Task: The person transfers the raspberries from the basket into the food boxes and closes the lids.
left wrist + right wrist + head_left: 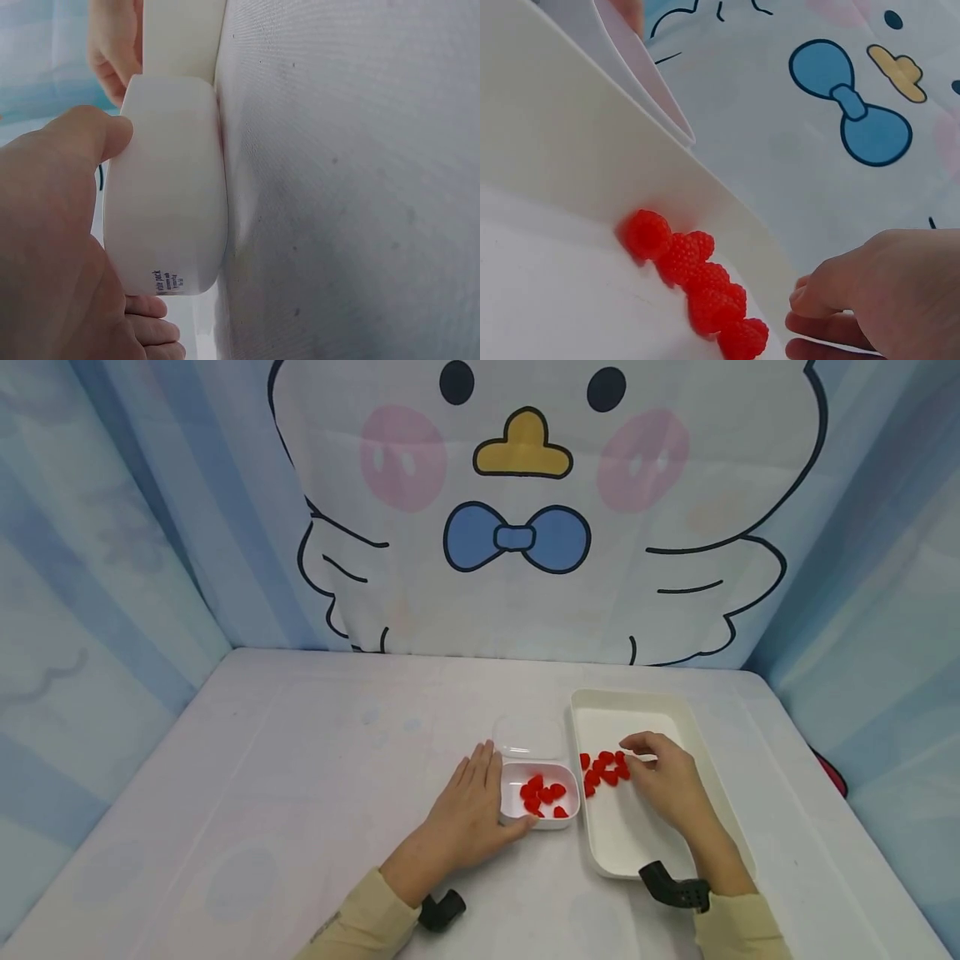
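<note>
My left hand rests against a small white box, its straight fingers along the left side and thumb at the front rim. The left wrist view shows this thumb on the box wall, which bears small dark print. Several red raspberries lie in the box. My right hand is over a white tray, thumb and index fingertips apart right at the raspberries along its left side. In the right wrist view, the raspberries sit by the tray wall, beside the fingers.
A clear lid stands behind the box. The tray's left rim is close beside the box. A white cloth covers the table. Printed curtains hang behind and at both sides. Black wrist devices sit at the sleeves.
</note>
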`<state>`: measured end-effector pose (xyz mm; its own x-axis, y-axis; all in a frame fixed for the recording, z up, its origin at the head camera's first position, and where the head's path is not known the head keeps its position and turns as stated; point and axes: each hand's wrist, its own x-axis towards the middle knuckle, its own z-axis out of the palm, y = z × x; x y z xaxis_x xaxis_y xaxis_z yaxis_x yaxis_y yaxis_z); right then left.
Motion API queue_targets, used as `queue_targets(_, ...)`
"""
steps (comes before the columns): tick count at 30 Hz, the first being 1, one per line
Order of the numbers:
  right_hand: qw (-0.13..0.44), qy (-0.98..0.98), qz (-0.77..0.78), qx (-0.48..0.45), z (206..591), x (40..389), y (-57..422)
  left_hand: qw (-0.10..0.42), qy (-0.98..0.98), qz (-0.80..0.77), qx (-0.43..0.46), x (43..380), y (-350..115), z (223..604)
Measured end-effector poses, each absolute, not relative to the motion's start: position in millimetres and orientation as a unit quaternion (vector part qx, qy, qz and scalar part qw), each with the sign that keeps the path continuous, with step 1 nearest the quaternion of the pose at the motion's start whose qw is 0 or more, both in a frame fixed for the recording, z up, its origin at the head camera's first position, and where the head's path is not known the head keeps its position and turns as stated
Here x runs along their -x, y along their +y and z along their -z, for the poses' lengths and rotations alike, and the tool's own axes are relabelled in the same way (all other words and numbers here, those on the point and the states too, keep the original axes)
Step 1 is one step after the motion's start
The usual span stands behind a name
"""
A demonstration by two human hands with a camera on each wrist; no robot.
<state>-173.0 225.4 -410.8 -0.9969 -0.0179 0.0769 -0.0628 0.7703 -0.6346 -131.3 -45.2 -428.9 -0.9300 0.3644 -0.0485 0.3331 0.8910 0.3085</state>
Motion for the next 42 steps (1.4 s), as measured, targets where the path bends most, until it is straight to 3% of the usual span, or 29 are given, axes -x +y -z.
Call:
queue_targets(25, -0.019, -0.946, -0.319, -0.052, 421.3, 175.2, 225.6, 0.063, 0.971, -0.149, -0.175, 131.8, -44.9, 429.1)
queue_targets(42, 0.009, -0.949, -0.316, -0.013, 418.2, 175.8, 225.1, 0.058, 0.970, -0.156, -0.175, 132.0, -44.4, 428.3)
